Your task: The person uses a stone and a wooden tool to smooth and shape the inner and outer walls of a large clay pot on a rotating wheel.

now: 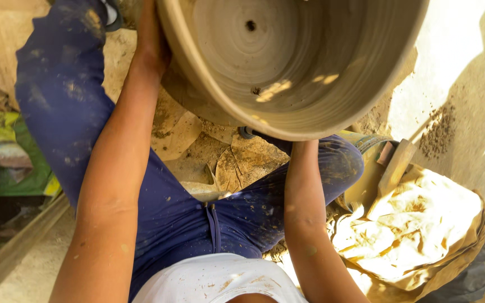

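A large unfired grey clay pot fills the top of the head view, tilted so its inside faces me; it has a small hole in the base and ring marks on the wall. My left hand presses against its outer left side. My right hand is hidden under the pot's lower rim; only the forearm shows, reaching up beneath it. I sit with knees apart in clay-spattered blue trousers.
Cracked dry clay slabs lie on the ground between my legs. A crumpled yellow-brown cloth with a wooden paddle lies at right. Green sacks sit at left. Sunlit sandy floor spreads at upper right.
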